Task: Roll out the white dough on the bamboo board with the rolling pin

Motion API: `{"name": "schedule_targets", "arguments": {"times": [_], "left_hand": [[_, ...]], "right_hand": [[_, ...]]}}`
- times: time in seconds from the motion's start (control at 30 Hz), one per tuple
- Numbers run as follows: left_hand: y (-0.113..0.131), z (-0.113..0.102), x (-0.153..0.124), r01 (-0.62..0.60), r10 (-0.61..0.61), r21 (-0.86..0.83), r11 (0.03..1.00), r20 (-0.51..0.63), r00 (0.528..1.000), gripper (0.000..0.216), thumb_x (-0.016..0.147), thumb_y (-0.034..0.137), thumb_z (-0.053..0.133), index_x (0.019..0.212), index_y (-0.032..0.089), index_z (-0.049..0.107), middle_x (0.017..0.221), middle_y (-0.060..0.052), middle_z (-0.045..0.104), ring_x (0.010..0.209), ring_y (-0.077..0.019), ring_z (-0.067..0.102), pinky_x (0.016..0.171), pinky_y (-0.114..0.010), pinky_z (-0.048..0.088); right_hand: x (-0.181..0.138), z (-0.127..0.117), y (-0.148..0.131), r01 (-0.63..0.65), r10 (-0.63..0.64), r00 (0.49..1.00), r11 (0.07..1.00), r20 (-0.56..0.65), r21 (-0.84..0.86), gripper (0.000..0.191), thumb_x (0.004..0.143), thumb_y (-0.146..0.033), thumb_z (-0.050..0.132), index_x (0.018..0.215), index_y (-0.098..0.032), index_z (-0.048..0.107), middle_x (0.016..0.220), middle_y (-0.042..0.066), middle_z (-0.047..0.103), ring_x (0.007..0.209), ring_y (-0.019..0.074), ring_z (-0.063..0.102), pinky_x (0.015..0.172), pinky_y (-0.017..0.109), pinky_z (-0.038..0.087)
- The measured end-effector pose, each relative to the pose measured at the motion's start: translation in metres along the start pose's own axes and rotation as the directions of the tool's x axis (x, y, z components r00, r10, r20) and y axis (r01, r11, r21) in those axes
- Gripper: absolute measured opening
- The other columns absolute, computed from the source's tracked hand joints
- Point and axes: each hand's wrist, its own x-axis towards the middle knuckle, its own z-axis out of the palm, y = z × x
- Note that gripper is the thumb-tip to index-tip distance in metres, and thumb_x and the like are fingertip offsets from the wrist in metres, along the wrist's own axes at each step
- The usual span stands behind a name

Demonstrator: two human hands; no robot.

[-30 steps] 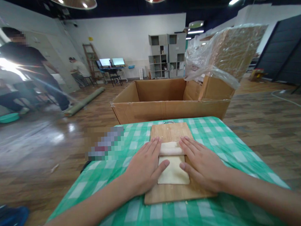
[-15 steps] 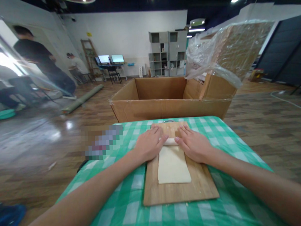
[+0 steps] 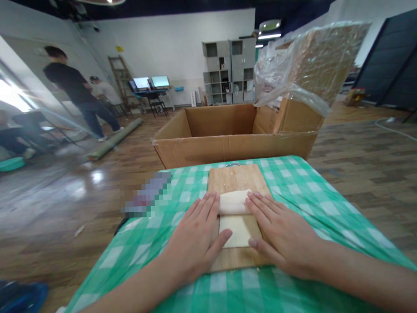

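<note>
A pale rolling pin point(image 3: 235, 208) lies across a sheet of cream-coloured dough point(image 3: 239, 233), which shows on both sides of it. Under the dough is a wooden cutting board point(image 3: 236, 174). My left hand point(image 3: 199, 232) lies flat over the pin's left end, fingers stretched forward and thumb by the dough's left edge. At the pin's right end rests my right hand point(image 3: 281, 229), also flat, its thumb near the dough's near right corner. Both hands cover the pin's ends.
A green-and-white checked cloth point(image 3: 182, 189) covers the table. Near its left edge lies a blurred-out flat object point(image 3: 146, 197). Beyond the table stands a large open cardboard box point(image 3: 225, 149), with a plastic-wrapped carton point(image 3: 328, 61) at its right. People stand and sit at the far left.
Both hands have come back toward me with the rolling pin, and the thumbs are off it. Dough now shows beyond the pin. A person at the left has moved rightward.
</note>
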Motion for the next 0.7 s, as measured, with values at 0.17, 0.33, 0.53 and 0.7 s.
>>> {"name": "schedule_targets", "arguments": {"times": [0.17,0.33,0.53,0.7], "left_hand": [[-0.027,0.017,0.068,0.078,-0.078,0.004,0.997,0.05,0.996,0.071,0.107,0.056,0.019,0.15,0.006,0.046,0.158,-0.021,0.045,0.15,-0.0316,0.038,0.123,-0.05,0.03],[-0.04,0.025,0.102,0.112,-0.114,0.027,0.993,0.058,0.992,0.067,0.108,0.051,0.012,0.132,0.011,0.06,0.145,-0.02,0.059,0.134,-0.0328,0.057,0.106,-0.048,0.048],[-0.013,0.015,0.048,0.068,-0.066,0.049,0.996,-0.032,0.997,0.068,0.106,0.055,0.028,0.151,0.008,0.044,0.158,-0.02,0.046,0.149,-0.0325,0.04,0.122,-0.051,0.031],[0.021,-0.008,-0.022,-0.002,0.007,0.111,0.994,-0.05,0.999,0.077,0.1,0.06,0.041,0.157,0.009,0.037,0.162,-0.018,0.04,0.152,-0.0361,0.033,0.121,-0.053,0.033]], "right_hand": [[0.065,0.007,0.047,-0.101,0.101,0.995,0.995,0.018,-0.006,0.071,0.108,-0.056,0.022,0.151,-0.006,0.049,0.158,0.02,0.045,0.149,0.033,0.037,0.122,0.051,0.032],[0.097,0.014,0.068,-0.045,0.046,0.999,0.997,0.007,-0.069,0.058,0.11,-0.043,0.022,0.134,-0.011,0.064,0.145,0.018,0.06,0.142,0.0322,0.048,0.122,0.054,0.031],[0.047,0.008,0.027,-0.094,0.093,0.995,0.992,-0.023,-0.079,0.074,0.105,-0.059,0.031,0.155,-0.005,0.042,0.161,0.022,0.038,0.15,0.0363,0.034,0.121,0.054,0.033],[-0.015,-0.007,-0.015,0.043,-0.043,0.999,0.996,-0.005,-0.082,0.084,0.1,-0.062,0.043,0.161,-0.006,0.03,0.166,0.02,0.026,0.155,0.037,0.023,0.124,0.056,0.029]]}}
